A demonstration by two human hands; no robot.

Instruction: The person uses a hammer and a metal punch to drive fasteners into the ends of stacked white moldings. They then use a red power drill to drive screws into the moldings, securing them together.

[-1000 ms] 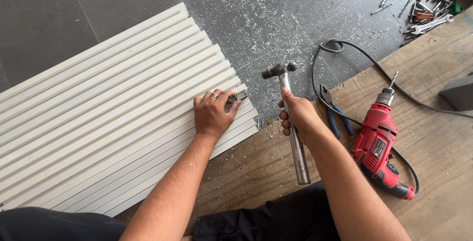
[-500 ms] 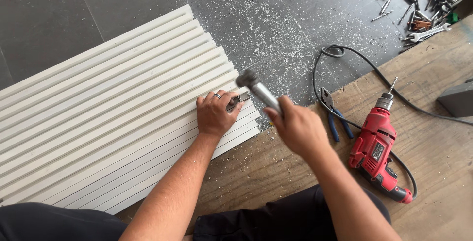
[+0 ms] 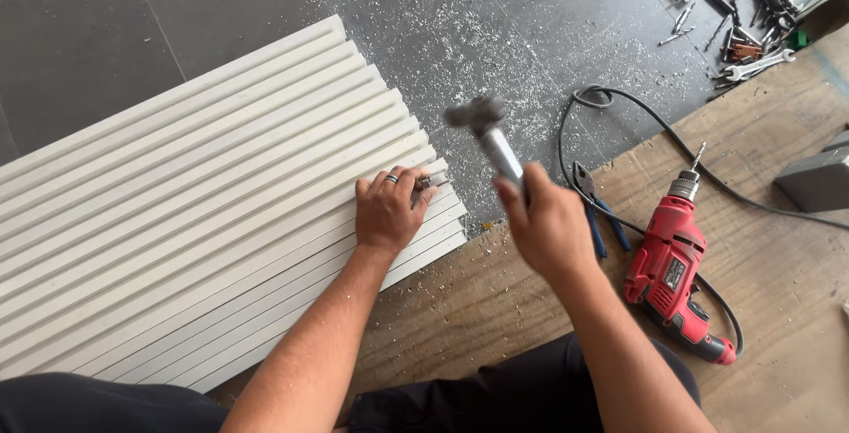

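Note:
A white fluted panel [image 3: 195, 194] lies flat across the floor and a wooden board. My left hand [image 3: 389, 207] rests on its right end, fingers pinching a small metal clip [image 3: 435, 180] against a rib near the panel's edge. My right hand [image 3: 546, 225] grips the metal handle of a hammer [image 3: 485, 132]. The blurred hammer head hangs in the air just right of and above the clip, not touching it.
A red corded drill [image 3: 674, 274] lies on the wooden board [image 3: 769, 265] to the right, with blue-handled pliers [image 3: 597, 212] beside it. Its black cable [image 3: 637, 123] loops over the dark floor. Loose bits, a spanner and small tools [image 3: 747, 39] lie scattered at top right.
My right hand swung the hammer from upright down towards the clip, and now the head is raised slightly right of it. My left hand stays on the panel.

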